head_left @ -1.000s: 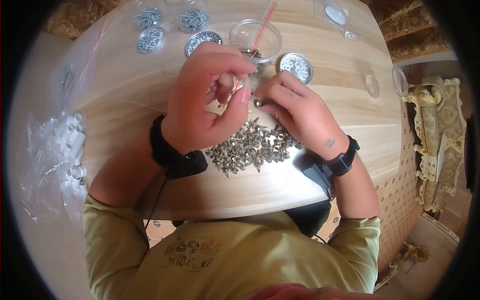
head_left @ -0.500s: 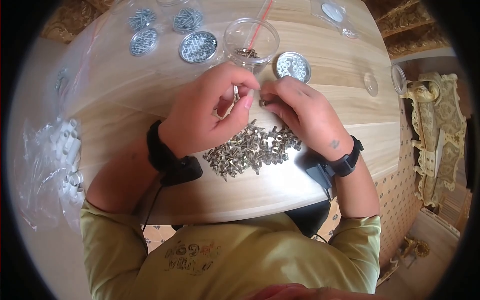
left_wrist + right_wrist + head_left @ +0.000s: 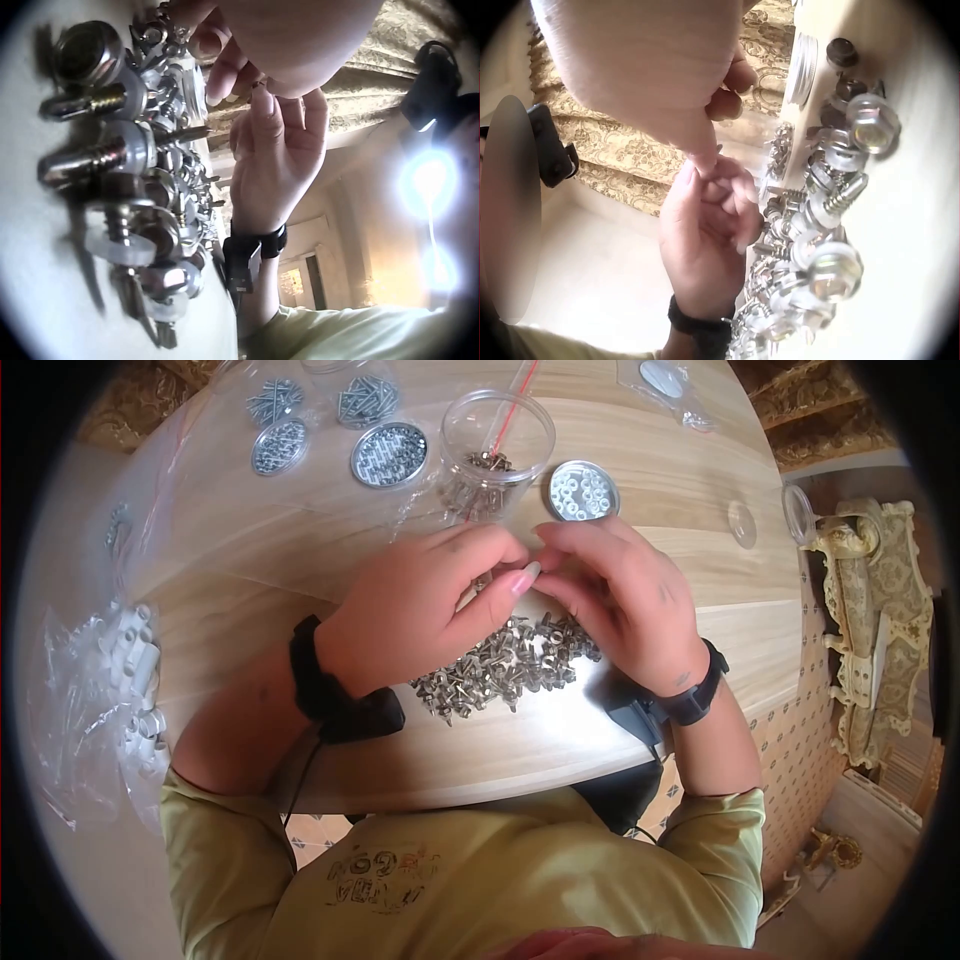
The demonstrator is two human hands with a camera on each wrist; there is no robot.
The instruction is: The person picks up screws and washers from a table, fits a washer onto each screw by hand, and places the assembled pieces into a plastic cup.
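Observation:
My left hand [image 3: 425, 600] and right hand [image 3: 630, 595] meet at their fingertips above a pile of metal screws [image 3: 500, 670]. A tiny dark part of a screw [image 3: 259, 84] shows between the pinching fingertips in the left wrist view; the rest is covered. Inside the curled fingers of the left hand, some metal glints in the head view. The right hand's thumb and forefinger pinch at the same spot. Many piled screws [image 3: 832, 270] carry pale washers in the right wrist view.
Beyond the hands stands a clear tub [image 3: 497, 478] partly filled with screws. A round tin of white rings [image 3: 584, 491] is right of it; a lid of small metal parts [image 3: 389, 455] is left. White tubes [image 3: 140, 650] lie in plastic at far left.
The hands have come together at the fingertips, and the screw seen in the right fingers is now mostly hidden. The left hand has moved lower, away from the tub.

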